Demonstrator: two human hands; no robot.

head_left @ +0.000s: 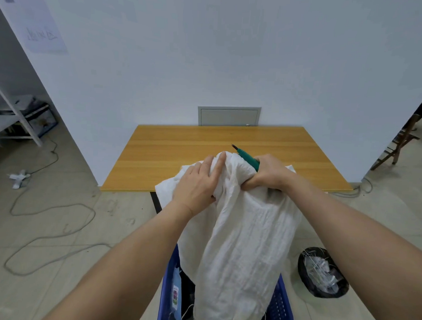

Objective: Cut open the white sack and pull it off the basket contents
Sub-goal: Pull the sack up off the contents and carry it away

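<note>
1. White sack: crumpled woven cloth, lifted in a tall bunched column over the blue basket; its frayed lower hem hangs inside the basket rim, its top reaches over the near edge of the table.
2. Left hand: lies on the upper left of the sack, fingers extended along a raised fold, thumb tucked into the cloth.
3. Right hand: fingers curled tightly, clamping a gathered fold of sack together with a green-handled cutter, whose dark pointed tip projects away over the table.
4. Basket: perforated blue plastic walls; dark contents and a pale blue item show at its left side.
5. Table: smooth wood-grain top, straight edges, far side against the white wall.
6. Floor: pale tiles; a looped grey cable to the left, a round black-lined bin of white scraps just right of the basket.
</note>
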